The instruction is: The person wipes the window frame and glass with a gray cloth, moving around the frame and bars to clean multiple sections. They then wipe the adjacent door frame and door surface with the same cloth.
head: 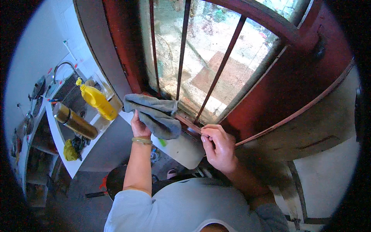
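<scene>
My left hand [139, 126] is gripping a folded grey cloth [158, 120], damp-looking and darker in patches, in front of the window's lower edge. A pale green bangle [142, 140] circles that wrist. To the right, my right hand [219, 148] has its fingers curled and its thumb close to the fingertips, at the end of the reddish wooden window sill [188, 121]. Whether it pinches something small or only touches the wood, I cannot tell. Dark upright bars [221, 68] cross the window above both hands. Below the sill is a pale, smooth panel [185, 150], partly covered by the cloth.
On the white counter [71, 166] at left stand a yellow pump bottle [98, 100] and a gold metal flask [75, 120], with a yellow-green cloth [69, 150] near the edge. Behind them are a sink and a curved faucet [62, 63]. A dark pan [116, 181] lies low beside me.
</scene>
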`<move>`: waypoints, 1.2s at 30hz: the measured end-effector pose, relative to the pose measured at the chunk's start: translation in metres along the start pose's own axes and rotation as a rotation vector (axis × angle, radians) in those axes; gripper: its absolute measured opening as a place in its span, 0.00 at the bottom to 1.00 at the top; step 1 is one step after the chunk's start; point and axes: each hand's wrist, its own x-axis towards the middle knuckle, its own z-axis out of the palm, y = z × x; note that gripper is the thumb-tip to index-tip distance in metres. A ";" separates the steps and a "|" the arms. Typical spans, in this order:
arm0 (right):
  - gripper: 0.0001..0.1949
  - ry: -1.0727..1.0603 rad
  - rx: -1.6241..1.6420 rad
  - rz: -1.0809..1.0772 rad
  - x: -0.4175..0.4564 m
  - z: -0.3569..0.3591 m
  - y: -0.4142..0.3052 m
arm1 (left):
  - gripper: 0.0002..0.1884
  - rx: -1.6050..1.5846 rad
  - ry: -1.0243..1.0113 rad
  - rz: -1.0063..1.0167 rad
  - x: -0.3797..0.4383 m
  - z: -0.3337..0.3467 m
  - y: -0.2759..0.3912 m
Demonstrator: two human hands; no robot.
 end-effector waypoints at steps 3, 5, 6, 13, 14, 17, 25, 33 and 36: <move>0.10 -0.037 0.009 0.001 0.000 0.004 -0.003 | 0.24 -0.024 -0.094 0.051 -0.001 0.000 0.010; 0.08 -0.043 0.031 0.005 0.001 0.008 -0.001 | 0.25 -0.031 -0.163 0.036 -0.011 0.009 0.013; 0.08 -0.048 0.038 0.007 0.001 0.009 0.001 | 0.25 -0.039 -0.219 0.031 -0.017 0.015 0.013; 0.08 -0.125 0.050 0.029 -0.004 0.023 0.006 | 0.27 -0.022 -0.091 0.053 -0.021 0.011 0.017; 0.08 -0.129 0.048 0.030 -0.004 0.025 0.006 | 0.27 -0.012 -0.094 0.064 -0.020 0.011 0.017; 0.07 -0.143 0.037 0.058 -0.004 0.027 0.007 | 0.28 -0.056 -0.122 0.066 -0.018 0.013 0.016; 0.07 -0.168 -0.009 0.073 -0.003 0.032 0.012 | 0.26 0.145 -0.013 0.019 -0.016 0.022 0.021; 0.06 -0.152 -0.060 0.065 0.004 0.032 0.010 | 0.21 0.746 -0.225 0.359 0.010 0.129 0.008; 0.07 -0.147 -0.068 0.049 0.008 0.029 0.007 | 0.21 0.830 -0.286 0.471 0.026 0.171 0.002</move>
